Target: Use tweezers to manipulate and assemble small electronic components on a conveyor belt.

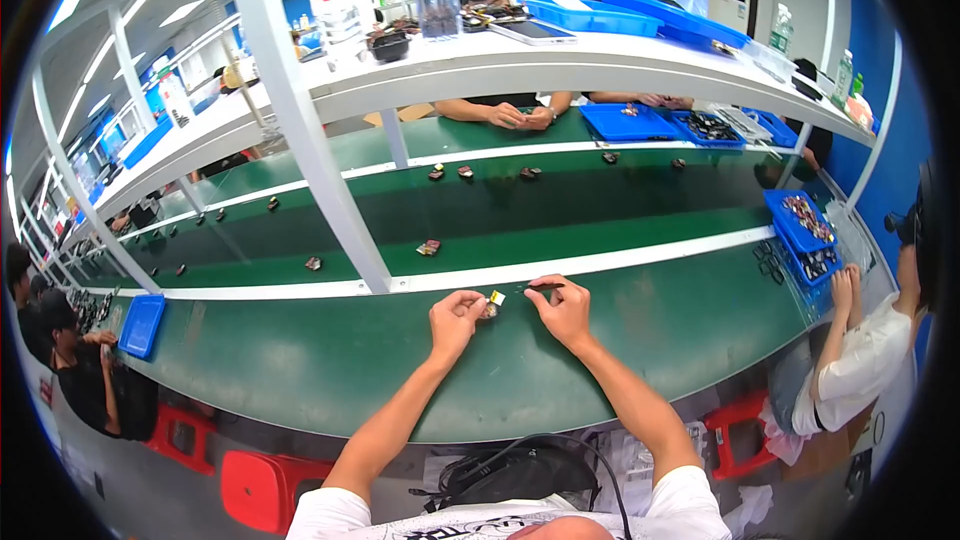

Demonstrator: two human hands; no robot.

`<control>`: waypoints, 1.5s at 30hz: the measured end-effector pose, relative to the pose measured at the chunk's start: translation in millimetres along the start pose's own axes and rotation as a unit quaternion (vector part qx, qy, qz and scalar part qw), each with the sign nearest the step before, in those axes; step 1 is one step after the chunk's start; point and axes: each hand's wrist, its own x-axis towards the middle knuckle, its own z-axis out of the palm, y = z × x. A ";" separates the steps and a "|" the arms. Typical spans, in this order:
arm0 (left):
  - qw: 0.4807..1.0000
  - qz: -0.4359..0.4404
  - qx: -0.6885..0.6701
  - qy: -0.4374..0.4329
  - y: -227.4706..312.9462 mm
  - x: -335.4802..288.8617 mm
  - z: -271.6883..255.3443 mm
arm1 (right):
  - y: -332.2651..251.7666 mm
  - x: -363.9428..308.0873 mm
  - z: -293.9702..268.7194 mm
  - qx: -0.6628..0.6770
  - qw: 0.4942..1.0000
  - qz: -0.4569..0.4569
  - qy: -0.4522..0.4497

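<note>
Over the green bench [300, 355], my left hand [457, 323] pinches a small electronic assembly [490, 311] with a yellow-and-white tab at its top. My right hand [563, 311] is closed on a slim dark tool that looks like tweezers [545, 287]. The tool's thin tips point left toward the assembly, with a small gap between them. Both hands are close together near the bench's far edge. The assembly's lower part is partly covered by my fingers.
Beyond a white rail, small assemblies [428, 247] lie spaced along a dark green belt [480, 210]. A blue tray [143, 326] sits at left; parts-filled blue trays [800, 222] stand at right near a co-worker's hands [846, 285]. A white post [310, 130] and overhead shelf [560, 68] frame the bench.
</note>
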 end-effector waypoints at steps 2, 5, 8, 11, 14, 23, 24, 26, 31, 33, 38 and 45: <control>1.000 0.006 0.018 -0.004 0.0 -1.7 4.8 | -5.8 1.4 -7.9 -0.011 1.000 -0.016 0.009; 1.000 0.001 -0.014 -0.007 2.2 0.3 -2.7 | -9.1 0.6 3.8 -0.005 1.000 -0.018 0.016; 1.000 0.001 0.007 -0.024 6.9 -1.9 3.9 | -4.9 0.4 -3.4 -0.004 1.000 -0.015 0.023; 1.000 -0.004 0.004 -0.021 0.0 2.3 -0.6 | -8.6 3.1 -2.4 0.009 1.000 0.005 0.023; 1.000 -0.006 0.004 -0.021 -1.7 2.4 1.2 | -10.4 4.8 -7.3 0.003 1.000 0.007 0.007; 0.999 -0.021 -0.005 -0.030 2.6 1.1 4.1 | -7.2 4.6 -7.7 -0.001 1.000 0.010 0.004; 0.999 -0.023 -0.004 -0.030 3.1 1.3 4.2 | -6.2 5.0 -5.9 0.010 1.000 0.003 0.014; 0.999 -0.030 -0.001 -0.027 3.8 0.2 3.6 | -4.2 3.8 -5.1 0.010 1.000 0.009 0.008; 0.999 -0.048 -0.008 -0.024 2.1 0.4 3.6 | -1.3 2.6 -7.9 -0.001 1.000 0.024 -0.009; 0.997 -0.063 -0.021 -0.024 3.9 -1.0 3.5 | 0.5 1.4 -8.7 -0.003 0.999 0.045 -0.024; 0.996 -0.081 -0.028 -0.024 3.0 -0.8 0.4 | -3.3 4.6 -6.9 -0.003 1.000 0.002 -0.024; 0.997 -0.064 -0.049 -0.007 -1.8 -0.2 1.3 | -4.0 4.1 -4.0 0.008 1.000 0.025 -0.009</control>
